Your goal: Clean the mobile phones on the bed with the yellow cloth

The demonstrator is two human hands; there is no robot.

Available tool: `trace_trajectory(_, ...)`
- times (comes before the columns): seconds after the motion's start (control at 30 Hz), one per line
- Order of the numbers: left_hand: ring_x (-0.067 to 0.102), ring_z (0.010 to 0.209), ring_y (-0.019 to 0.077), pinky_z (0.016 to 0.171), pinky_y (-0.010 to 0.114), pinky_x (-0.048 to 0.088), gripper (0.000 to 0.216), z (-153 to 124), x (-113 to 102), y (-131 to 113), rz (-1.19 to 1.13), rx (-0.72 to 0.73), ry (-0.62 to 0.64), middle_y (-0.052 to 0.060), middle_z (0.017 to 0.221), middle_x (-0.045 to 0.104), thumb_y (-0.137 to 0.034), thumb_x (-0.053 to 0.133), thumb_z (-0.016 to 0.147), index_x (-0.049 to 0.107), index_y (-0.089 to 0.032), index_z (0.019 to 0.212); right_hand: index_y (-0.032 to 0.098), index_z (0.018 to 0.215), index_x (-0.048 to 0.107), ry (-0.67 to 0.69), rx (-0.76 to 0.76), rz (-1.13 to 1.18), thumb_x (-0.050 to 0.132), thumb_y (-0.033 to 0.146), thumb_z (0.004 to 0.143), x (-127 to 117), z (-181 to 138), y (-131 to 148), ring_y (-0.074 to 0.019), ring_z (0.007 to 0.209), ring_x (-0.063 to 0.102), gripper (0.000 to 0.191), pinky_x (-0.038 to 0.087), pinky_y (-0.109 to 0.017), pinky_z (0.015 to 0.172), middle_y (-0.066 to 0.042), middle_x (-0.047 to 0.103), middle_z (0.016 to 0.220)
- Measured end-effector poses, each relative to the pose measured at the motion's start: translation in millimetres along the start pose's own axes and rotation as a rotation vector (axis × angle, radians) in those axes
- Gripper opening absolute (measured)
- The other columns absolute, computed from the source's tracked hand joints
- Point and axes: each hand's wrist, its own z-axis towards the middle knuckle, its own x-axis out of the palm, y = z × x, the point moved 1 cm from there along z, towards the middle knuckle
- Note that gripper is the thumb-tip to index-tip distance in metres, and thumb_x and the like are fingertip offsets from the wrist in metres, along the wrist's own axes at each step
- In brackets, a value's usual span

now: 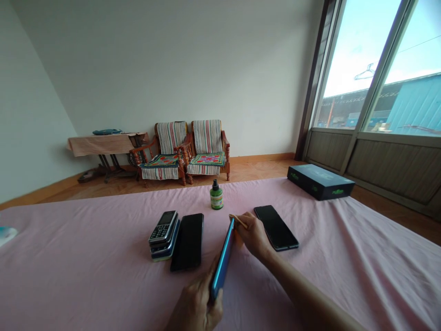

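My left hand (195, 307) grips the near end of a blue smartphone (223, 259), held on its edge above the pink cloth (86, 262). At the phone's far end my right hand (254, 235) pinches a thin wooden stick (238, 221), whose tip touches the phone's top edge. A black smartphone (276, 227) lies flat just right of my right hand. To the left lie another black smartphone (188, 240) and a stack of keypad phones (164, 234).
A small green bottle with a black cap (216, 195) stands beyond the phones. A dark flat box (320, 181) lies at the cloth's far right corner. Two wooden armchairs (191, 151) and a side table (105, 145) stand by the far wall. Large windows fill the right side.
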Motion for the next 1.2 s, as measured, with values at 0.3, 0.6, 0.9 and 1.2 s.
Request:
trace_trajectory(0.3,0.068,0.094,0.0189,0.085,0.026,0.053,0.054,1.8,-4.7,-4.6,-0.016,-0.026,0.005,0.009,0.103,0.069,-0.011,0.043,0.085,0.039,-0.017,0.138,0.017,0.049,0.054,0.016,-0.015,-0.015,0.043,0.004,0.067,-0.3,-6.6,-3.2,-0.0108,0.056,0.049,0.026,0.031,-0.021,0.054,0.000,0.052,0.059)
trace_trajectory(0.6,0.069,0.089,0.0193,0.085,0.027,0.054,0.055,2.8,-3.6,-4.9,-0.042,-0.066,0.019,0.010,0.102,0.070,-0.013,0.044,0.085,0.038,-0.016,0.139,0.017,0.050,0.053,-0.002,-0.008,-0.032,0.045,0.001,0.067,4.2,-8.9,-3.0,-0.0106,0.053,0.047,0.025,0.028,-0.021,0.052,0.001,0.048,0.057)
trace_trajectory(0.9,0.070,0.082,0.0179,0.078,0.024,0.056,0.056,3.8,-3.4,-4.0,-0.044,-0.077,-0.016,0.008,0.101,0.070,-0.012,0.047,0.081,0.043,-0.016,0.136,0.017,0.049,0.054,-0.012,-0.026,-0.011,0.046,0.003,0.070,4.7,-10.6,-4.0,-0.0098,0.051,0.047,0.026,0.029,-0.020,0.050,0.002,0.049,0.055)
trace_trajectory(1.2,0.069,0.078,0.0210,0.075,0.028,0.056,0.051,4.1,-2.9,-8.2,-0.029,-0.190,0.027,0.008,0.093,0.071,-0.008,0.052,0.076,0.052,-0.016,0.127,0.016,0.078,0.070,-0.189,-0.061,0.025,0.045,0.021,0.089,-7.5,-13.2,11.9,-0.0130,0.065,0.054,0.028,0.039,-0.022,0.061,-0.002,0.055,0.071)
